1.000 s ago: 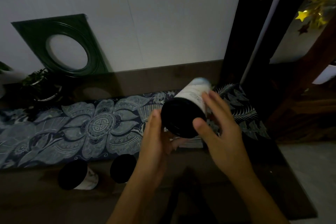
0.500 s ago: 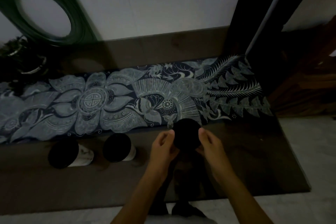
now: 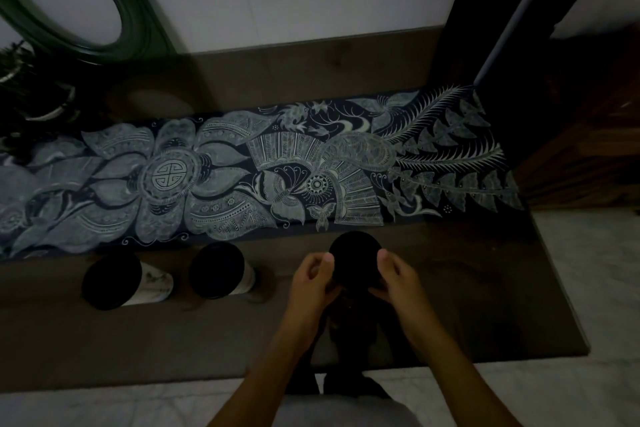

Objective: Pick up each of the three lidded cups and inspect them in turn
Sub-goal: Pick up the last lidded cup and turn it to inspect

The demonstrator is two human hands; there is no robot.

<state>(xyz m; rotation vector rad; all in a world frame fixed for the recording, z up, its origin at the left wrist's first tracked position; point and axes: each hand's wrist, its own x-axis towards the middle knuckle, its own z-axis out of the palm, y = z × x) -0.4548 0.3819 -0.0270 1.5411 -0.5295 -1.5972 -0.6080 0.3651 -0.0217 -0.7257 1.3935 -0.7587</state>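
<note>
Both hands flank the right cup (image 3: 354,262) on the table (image 3: 138,340): left hand (image 3: 313,282) against its left side, right hand (image 3: 398,279) against its right, fingers curled round the body below the black lid. Whether the cup's base touches the wood, I cannot tell. Left of the hands, the middle cup (image 3: 221,270) stands near, the far cup (image 3: 121,282) beyond it, a gap between each. Just past the fingertips lies the runner (image 3: 207,184), its edge near the lid. Right of the hands, bare wood runs to the table's corner; the near edge sits under the forearms.
</note>
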